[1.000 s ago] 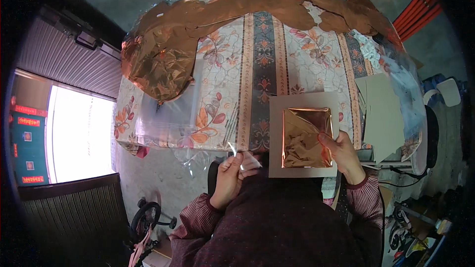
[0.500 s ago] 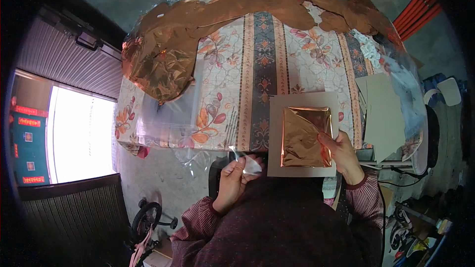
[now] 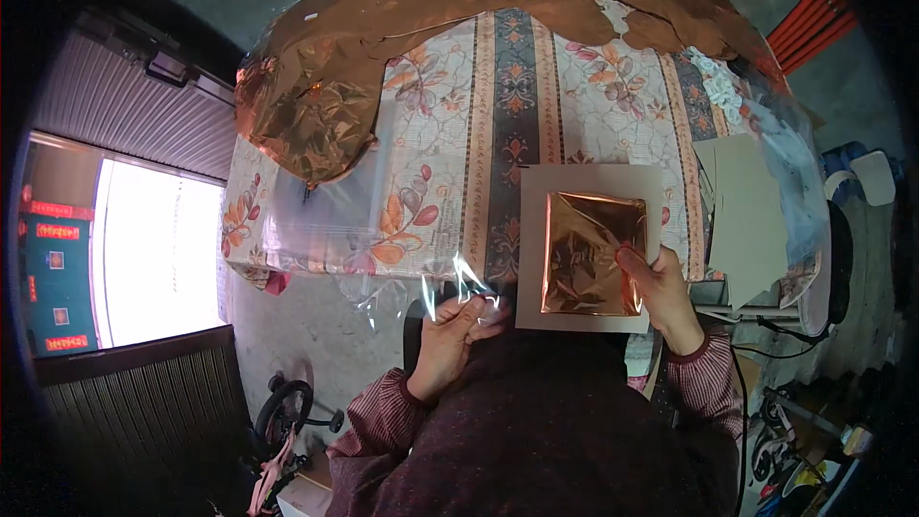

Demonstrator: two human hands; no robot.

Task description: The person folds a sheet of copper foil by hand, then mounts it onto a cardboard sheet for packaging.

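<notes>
My right hand point(image 3: 661, 292) presses its fingertips on the right edge of the square of copper foil point(image 3: 592, 254), which lies on a grey card point(image 3: 586, 182) at the table's point(image 3: 498, 77) near edge. My left hand point(image 3: 455, 335) is closed, pinching clear plastic film point(image 3: 450, 292) just off that near edge, beside the card's near left corner.

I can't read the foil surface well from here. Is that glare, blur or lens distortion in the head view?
Head view: glare mostly; the copper foil square under the right hand mirrors bright patches, the clear film by the left hand glints, the window is blown out, and the table edge bends near the rim.
</notes>
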